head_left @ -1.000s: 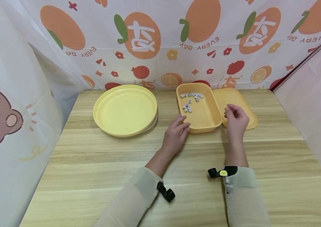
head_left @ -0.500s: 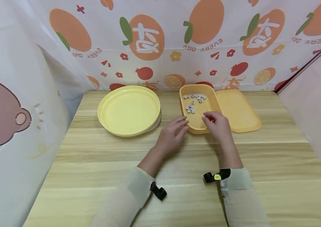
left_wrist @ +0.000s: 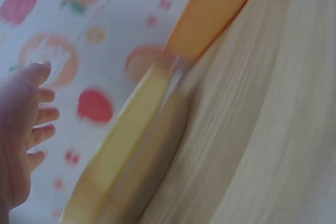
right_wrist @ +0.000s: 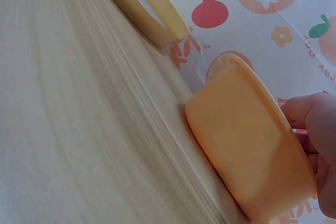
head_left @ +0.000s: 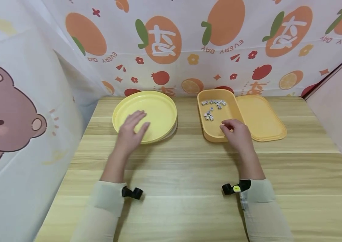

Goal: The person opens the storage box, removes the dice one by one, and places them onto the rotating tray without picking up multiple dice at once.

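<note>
In the head view my left hand (head_left: pixel 130 132) reaches over the round yellow tray (head_left: pixel 161 114), fingers extended and thumb apart. The left wrist view shows the same hand with its fingers spread. My right hand (head_left: pixel 238 133) hangs over the near right part of a rectangular orange box (head_left: pixel 211 137), its fingers loosely bent and nothing visible between them. Inside the box several small white dice (head_left: pixel 208 116) lie in two loose groups, along the far end and by the left wall. In the right wrist view the box wall (right_wrist: pixel 241 135) hides part of the fingers.
A flat orange lid (head_left: pixel 261 117) lies right of the box on the wooden table (head_left: pixel 177 188). Something pale shows beneath the yellow tray's right edge. A fruit-print curtain (head_left: pixel 189 40) hangs behind the table, and a bear-print cloth (head_left: pixel 13 111) on the left.
My left hand has left the box's near left corner and moved left over the yellow tray. My right hand has moved from above the lid to over the box. The head view has shifted slightly.
</note>
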`<state>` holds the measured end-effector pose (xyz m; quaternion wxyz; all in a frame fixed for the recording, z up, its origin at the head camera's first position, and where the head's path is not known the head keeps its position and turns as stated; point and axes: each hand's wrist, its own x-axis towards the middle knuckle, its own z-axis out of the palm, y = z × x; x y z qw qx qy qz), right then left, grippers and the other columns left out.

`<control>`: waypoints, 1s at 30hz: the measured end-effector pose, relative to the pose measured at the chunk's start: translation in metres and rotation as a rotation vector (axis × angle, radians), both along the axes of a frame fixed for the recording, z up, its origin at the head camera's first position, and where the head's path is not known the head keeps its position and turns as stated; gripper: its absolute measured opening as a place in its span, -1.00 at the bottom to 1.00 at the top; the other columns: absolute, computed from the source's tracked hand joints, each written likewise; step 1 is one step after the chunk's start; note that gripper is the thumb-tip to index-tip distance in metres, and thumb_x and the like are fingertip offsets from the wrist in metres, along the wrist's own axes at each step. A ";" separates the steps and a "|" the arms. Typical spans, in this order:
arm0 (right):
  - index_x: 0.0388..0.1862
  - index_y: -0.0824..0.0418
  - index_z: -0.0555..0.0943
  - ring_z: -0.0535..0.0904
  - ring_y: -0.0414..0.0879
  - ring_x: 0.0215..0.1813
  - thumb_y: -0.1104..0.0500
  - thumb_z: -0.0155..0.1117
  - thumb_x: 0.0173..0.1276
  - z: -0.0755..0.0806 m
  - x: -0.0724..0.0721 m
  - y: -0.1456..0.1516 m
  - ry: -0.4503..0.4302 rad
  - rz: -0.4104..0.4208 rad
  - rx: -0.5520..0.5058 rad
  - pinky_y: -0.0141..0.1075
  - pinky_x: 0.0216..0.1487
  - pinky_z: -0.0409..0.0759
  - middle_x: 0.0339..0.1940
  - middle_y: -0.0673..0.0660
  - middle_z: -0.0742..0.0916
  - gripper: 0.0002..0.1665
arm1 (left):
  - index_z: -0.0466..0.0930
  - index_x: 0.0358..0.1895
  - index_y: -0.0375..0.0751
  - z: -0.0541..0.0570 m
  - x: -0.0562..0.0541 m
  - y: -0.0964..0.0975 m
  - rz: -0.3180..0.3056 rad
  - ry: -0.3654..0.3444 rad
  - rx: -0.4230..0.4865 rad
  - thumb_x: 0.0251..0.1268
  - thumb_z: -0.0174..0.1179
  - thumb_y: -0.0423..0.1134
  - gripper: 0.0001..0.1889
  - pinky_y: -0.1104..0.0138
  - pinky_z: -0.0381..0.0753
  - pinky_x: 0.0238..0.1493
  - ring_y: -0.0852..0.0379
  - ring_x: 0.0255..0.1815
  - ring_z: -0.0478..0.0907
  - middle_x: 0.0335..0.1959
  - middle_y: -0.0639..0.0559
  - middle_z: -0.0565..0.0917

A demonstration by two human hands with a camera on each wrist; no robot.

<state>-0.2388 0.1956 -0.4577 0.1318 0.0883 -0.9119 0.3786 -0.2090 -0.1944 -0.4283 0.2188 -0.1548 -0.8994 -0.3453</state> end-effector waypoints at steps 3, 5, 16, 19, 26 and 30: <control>-0.04 0.25 0.70 0.59 0.05 -0.18 0.06 0.27 0.40 -0.001 0.000 0.002 -0.015 -0.005 0.011 -0.10 -0.11 0.57 -0.24 0.16 0.71 -0.68 | 0.51 0.28 -0.24 -0.005 0.002 -0.037 0.092 -0.102 -0.011 0.44 0.14 0.01 -0.50 -0.06 0.17 0.53 -0.16 0.47 0.28 0.38 -0.15 0.47; -0.03 0.25 0.70 0.59 0.05 -0.17 0.05 0.26 0.40 -0.002 0.000 0.002 -0.026 -0.005 0.017 -0.09 -0.10 0.57 -0.24 0.16 0.72 -0.67 | 0.47 0.32 -0.23 -0.010 0.005 -0.060 0.153 -0.196 -0.014 0.45 0.07 0.11 -0.43 -0.12 0.21 0.49 -0.18 0.49 0.24 0.42 -0.15 0.41; -0.01 0.24 0.69 0.60 0.05 -0.16 0.04 0.25 0.41 0.000 0.000 0.003 -0.045 -0.005 0.024 -0.07 -0.08 0.58 -0.22 0.16 0.72 -0.67 | 0.35 0.38 -0.39 -0.027 0.002 -0.084 0.161 -0.318 -0.109 0.51 -0.04 0.13 -0.33 -0.14 0.01 0.55 -0.21 0.59 -0.02 0.52 -0.25 0.21; -0.01 0.23 0.69 0.60 0.06 -0.15 0.03 0.24 0.42 0.000 -0.001 0.003 -0.043 0.000 0.026 -0.05 -0.06 0.59 -0.21 0.16 0.72 -0.66 | 0.30 0.40 -0.44 -0.028 -0.001 -0.077 0.120 -0.307 -0.151 0.54 -0.08 0.08 -0.34 -0.10 -0.06 0.58 -0.22 0.60 -0.06 0.52 -0.29 0.19; 0.00 0.23 0.68 0.60 0.06 -0.14 0.01 0.23 0.43 0.002 -0.001 0.002 -0.043 0.008 0.025 -0.03 -0.06 0.59 -0.20 0.16 0.71 -0.64 | 0.26 0.39 -0.52 -0.033 -0.003 -0.073 0.111 -0.264 -0.228 0.62 -0.22 -0.07 -0.44 -0.10 -0.10 0.59 -0.28 0.56 0.02 0.46 -0.37 0.27; -0.01 0.24 0.69 0.60 0.06 -0.16 0.02 0.24 0.42 0.001 0.000 0.002 -0.033 0.007 0.033 -0.05 -0.08 0.58 -0.21 0.17 0.72 -0.65 | 0.34 0.34 -0.51 -0.033 -0.003 -0.071 0.128 -0.240 -0.236 0.63 -0.22 -0.10 -0.47 -0.09 0.01 0.57 -0.30 0.50 0.15 0.41 -0.36 0.36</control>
